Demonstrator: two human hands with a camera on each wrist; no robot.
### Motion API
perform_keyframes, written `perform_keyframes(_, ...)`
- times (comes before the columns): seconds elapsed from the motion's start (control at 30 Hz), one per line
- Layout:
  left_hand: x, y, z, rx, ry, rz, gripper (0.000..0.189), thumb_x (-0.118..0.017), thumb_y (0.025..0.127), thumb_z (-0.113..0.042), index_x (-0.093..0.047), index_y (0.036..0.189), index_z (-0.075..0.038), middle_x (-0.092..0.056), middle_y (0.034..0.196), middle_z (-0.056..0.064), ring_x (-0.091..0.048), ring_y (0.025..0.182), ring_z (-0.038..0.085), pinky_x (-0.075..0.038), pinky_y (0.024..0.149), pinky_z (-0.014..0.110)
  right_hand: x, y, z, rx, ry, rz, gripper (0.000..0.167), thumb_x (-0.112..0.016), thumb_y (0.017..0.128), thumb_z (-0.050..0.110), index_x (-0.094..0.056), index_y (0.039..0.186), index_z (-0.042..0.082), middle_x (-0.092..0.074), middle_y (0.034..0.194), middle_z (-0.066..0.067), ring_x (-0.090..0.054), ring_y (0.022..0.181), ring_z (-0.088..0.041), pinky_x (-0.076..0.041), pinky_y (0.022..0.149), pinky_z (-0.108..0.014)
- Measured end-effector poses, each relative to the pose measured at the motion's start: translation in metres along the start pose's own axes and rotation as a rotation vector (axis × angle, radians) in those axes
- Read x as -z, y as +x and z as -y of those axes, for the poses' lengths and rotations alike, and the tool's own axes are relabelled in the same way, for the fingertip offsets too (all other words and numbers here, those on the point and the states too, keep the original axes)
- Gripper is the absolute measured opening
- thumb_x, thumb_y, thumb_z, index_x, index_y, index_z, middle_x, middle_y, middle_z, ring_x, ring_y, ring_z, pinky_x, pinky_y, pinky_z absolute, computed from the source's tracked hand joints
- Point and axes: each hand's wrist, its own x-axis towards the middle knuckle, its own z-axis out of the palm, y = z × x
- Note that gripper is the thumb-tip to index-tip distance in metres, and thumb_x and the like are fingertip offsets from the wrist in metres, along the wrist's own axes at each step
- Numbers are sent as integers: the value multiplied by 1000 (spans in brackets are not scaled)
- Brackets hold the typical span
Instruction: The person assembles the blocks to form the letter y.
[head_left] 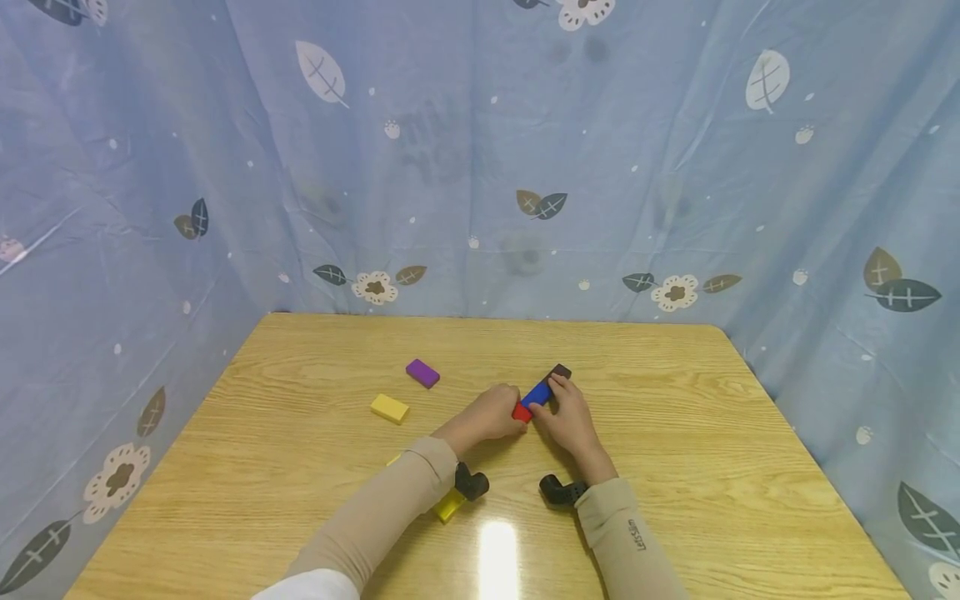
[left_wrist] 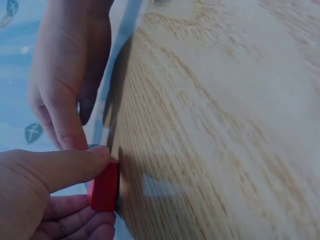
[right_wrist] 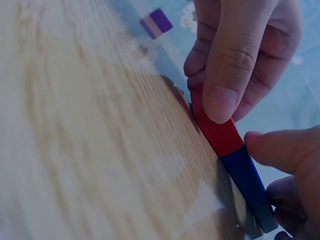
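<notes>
Red block (head_left: 522,412) in pinching left grip (head_left: 495,413), blue oblong block (head_left: 537,395) in pinching right grip (head_left: 573,418)

Left hand (head_left: 497,412) and right hand (head_left: 572,421) grip, close together.

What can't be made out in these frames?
Head: yellow pieces either side of left sleeve; one or two unclear, sleeve hides the middle.
Head: red block, partly covered by left hand.
Right wrist: right hand, cut off by right edge.
Right wrist: purple block, surface detail blurred.
</notes>
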Motion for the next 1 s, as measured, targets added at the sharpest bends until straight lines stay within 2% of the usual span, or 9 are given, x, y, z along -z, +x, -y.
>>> perform_keyframes(0.3,2,0,-1,-2,-6,-3,29,-76,80,-25,-59,90,-3,-50,76,1,-44,66,13,-37,55,23,2,0,4,-22,10,42,74,-74,82,30,-43,134,-13,-39,143,-26,-35,133,-45,-32,109,-53)
perform_keyframes(0.47,2,0,-1,0,-11,16,30,-75,81,-25,-59,93,-2,-48,78,0,-44,68,12,-36,57,22,2,0,4,-27,8,50,75,-74,81,30,-43,134,-13,-39,143,-27,-35,132,-45,-32,108,-54)
perform_keyframes(0.67,4,-1,6,5,-77,56,38,-78,78,-27,-58,99,-2,-54,84,3,-46,70,12,-39,58,22,-2,0,4,-40,17,49,75,-74,82,31,-43,135,-12,-39,144,-26,-35,133,-44,-32,109,-53)
perform_keyframes(0.83,13,-7,12,33,-122,62,56,-75,81,-31,-55,121,2,-61,103,8,-57,86,16,-49,74,28,-3,-1,2,-52,15,65,76,-73,82,32,-41,136,-12,-37,145,-26,-34,134,-44,-32,109,-53)
perform_keyframes(1.0,33,-25,20,34,-200,-10,53,-66,89,-31,-51,129,0,-60,117,13,-58,107,25,-50,89,38,1,1,-1,-51,8,86,79,-72,83,34,-38,137,-12,-34,147,-26,-31,135,-45,-31,110,-54)
